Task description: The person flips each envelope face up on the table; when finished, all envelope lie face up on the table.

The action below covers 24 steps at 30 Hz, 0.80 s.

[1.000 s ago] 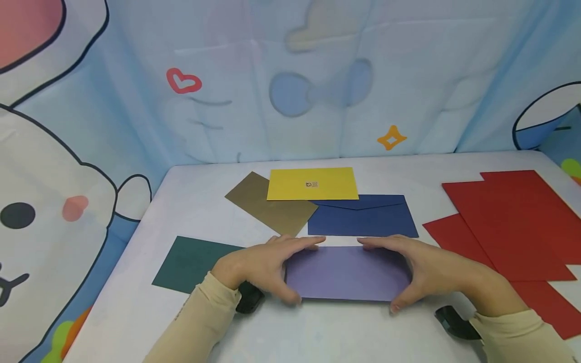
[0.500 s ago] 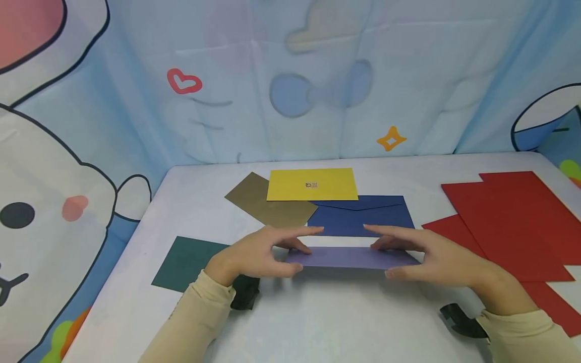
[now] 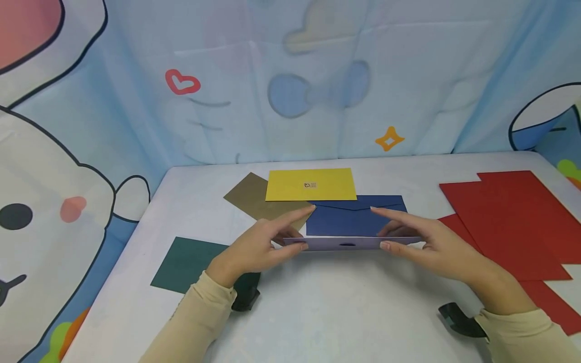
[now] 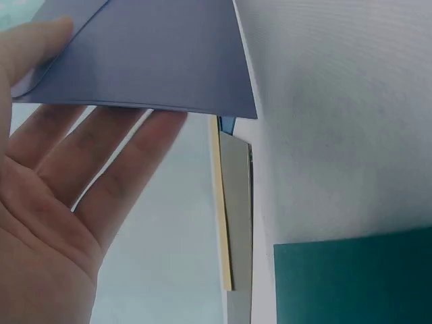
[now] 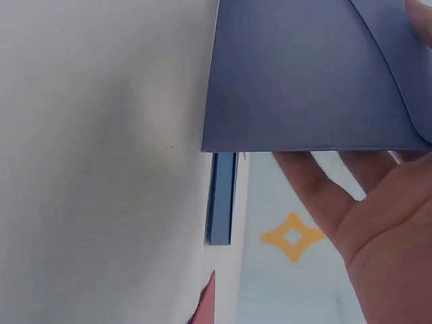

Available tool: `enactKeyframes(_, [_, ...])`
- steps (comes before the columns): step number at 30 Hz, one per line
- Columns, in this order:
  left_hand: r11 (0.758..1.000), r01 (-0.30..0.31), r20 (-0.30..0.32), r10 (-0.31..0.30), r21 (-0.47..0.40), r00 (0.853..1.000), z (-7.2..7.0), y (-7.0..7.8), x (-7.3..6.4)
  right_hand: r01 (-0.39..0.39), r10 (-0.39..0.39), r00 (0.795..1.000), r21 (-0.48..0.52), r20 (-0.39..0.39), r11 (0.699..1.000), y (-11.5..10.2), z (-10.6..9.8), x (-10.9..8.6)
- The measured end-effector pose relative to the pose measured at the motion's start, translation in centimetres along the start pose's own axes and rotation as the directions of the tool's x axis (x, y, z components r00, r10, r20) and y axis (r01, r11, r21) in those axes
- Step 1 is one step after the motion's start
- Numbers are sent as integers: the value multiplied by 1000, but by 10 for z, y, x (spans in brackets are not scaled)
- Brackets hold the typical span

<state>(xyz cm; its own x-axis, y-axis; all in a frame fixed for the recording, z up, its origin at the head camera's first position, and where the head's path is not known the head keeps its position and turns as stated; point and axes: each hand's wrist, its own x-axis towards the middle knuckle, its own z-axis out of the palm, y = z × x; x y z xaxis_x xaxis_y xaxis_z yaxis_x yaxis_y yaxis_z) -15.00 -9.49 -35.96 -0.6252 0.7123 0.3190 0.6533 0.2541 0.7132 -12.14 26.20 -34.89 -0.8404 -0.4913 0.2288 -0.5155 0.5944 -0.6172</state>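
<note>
Lilac paper forms a smooth, thin envelope [image 3: 342, 243], tilted almost edge-on at the lower centre of the frame over the white worktop [image 3: 345, 307]. The left hand [image 3: 256, 246] and right hand [image 3: 442, 247] pinch its two ends, thumbs in front, other fingers behind. Flat red sheets [image 3: 508, 227] overlap at the right; a dark green sheet [image 3: 186, 262] lies left; mid-frame, a yellow rectangle [image 3: 295, 188] overlaps a gold sheet [image 3: 249, 197] and a navy envelope [image 3: 349, 222] with a pointed flap

Head view: forward, down at table [image 3: 354, 312]; 2 close wrist views share purple envelope [image 4: 169, 61].
</note>
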Motion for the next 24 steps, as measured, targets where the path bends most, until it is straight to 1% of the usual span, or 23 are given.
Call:
enactKeyframes(3, [999,-5,-42,7,51,999,1,0,0,51,-51,997,-13,-57,999,1,0,1])
enactKeyframes(6, [995,5,-71,2,96,997,2,1,0,88,-91,990,-34,-106,996,2,1,2])
enactKeyframes(10, [992,19,-84,-8,123,996,3,1,1,100,-111,984,-83,-136,991,4,2,3])
enactKeyframes(13, [992,16,-84,-5,124,996,4,1,1,99,-114,983,-110,-144,989,5,3,4])
enactKeyframes(17, [994,17,-72,-10,104,997,4,0,1,113,-130,980,-116,-151,987,6,4,4])
enactKeyframes(24, [997,64,-48,-62,46,997,5,-3,1,138,-153,978,-114,-142,984,9,6,4])
